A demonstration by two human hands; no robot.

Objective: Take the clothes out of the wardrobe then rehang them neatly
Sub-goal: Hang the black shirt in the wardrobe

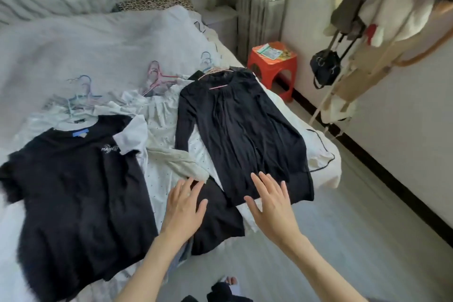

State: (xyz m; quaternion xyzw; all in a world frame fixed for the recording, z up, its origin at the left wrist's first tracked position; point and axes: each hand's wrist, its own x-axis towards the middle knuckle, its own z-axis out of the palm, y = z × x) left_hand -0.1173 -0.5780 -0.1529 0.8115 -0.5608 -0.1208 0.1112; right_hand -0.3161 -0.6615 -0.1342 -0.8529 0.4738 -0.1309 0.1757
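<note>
Clothes out on the bed (73,51), black top (242,127) at 12 o'clock already on hanger (215,73), rehanging left; left hand (182,208) and right hand (272,206) released, flat above hem.

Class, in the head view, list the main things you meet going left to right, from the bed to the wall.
black T-shirt → white dotted garment → black long-sleeved top → orange stool → black bag

a black long-sleeved top (242,130) lies flat on the bed with a pink hanger (215,78) in its neck. left of it lies a black t-shirt (78,191) with a blue label, over white clothes (161,125). more hangers (81,93) lie behind them
</note>
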